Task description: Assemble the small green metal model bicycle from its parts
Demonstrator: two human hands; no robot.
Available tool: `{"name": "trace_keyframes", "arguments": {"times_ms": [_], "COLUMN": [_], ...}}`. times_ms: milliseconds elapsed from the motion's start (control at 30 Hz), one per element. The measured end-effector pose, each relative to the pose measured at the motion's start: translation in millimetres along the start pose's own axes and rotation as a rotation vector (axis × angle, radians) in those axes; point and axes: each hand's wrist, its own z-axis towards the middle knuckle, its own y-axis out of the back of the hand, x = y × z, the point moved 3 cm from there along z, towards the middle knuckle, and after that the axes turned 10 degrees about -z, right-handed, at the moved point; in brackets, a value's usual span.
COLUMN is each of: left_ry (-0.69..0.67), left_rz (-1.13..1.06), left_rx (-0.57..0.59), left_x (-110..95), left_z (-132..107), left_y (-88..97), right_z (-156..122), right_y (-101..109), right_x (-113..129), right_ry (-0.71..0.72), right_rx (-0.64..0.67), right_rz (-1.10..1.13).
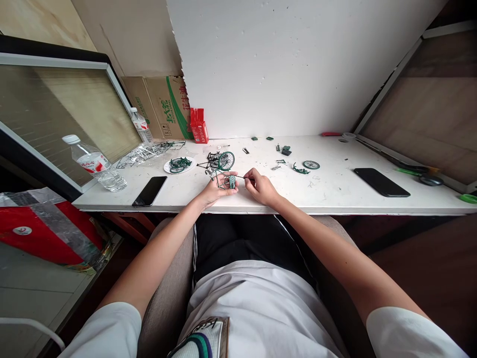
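My left hand [215,188] is closed around a small green model bicycle part [230,181] at the front edge of the white table [328,191]. My right hand [260,186] pinches a thin tool [240,177], too small to name, whose tip touches that part. Just behind my hands stand a green spoked wheel [226,160] and a black frame piece [210,161]. A white plate [179,165] with green parts lies to the left. Another green wheel [311,164] and several loose bits lie to the right.
A black phone [149,191] lies left of my hands, another phone [381,182] on the right. Two water bottles [97,166] stand at the left, near a cardboard box [164,107] and a red carton [198,127]. Plastic sprue wrapping [143,153] lies by the plate.
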Motion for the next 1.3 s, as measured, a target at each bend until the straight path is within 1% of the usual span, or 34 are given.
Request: {"name": "trace_keyframes", "arguments": {"times_ms": [600, 1033, 1300], "left_ry": [0.003, -0.009, -0.037], "left_rz": [0.03, 0.005, -0.029], "left_rx": [-0.032, -0.009, -0.056], "left_x": [0.1, 3.2, 7.0], "left_z": [-0.3, 1.5, 5.0], "left_y": [-0.3, 0.5, 1.4], "right_z": [-1.0, -1.6, -1.8], "right_y": [-1.9, -2.3, -2.0], "right_x": [2.2, 2.9, 4.4], "right_ry": [0.026, 0.034, 0.032], "right_rx": [0.005, 0.006, -0.021], "right_rz": [-0.079, -0.117, -0.13]}}
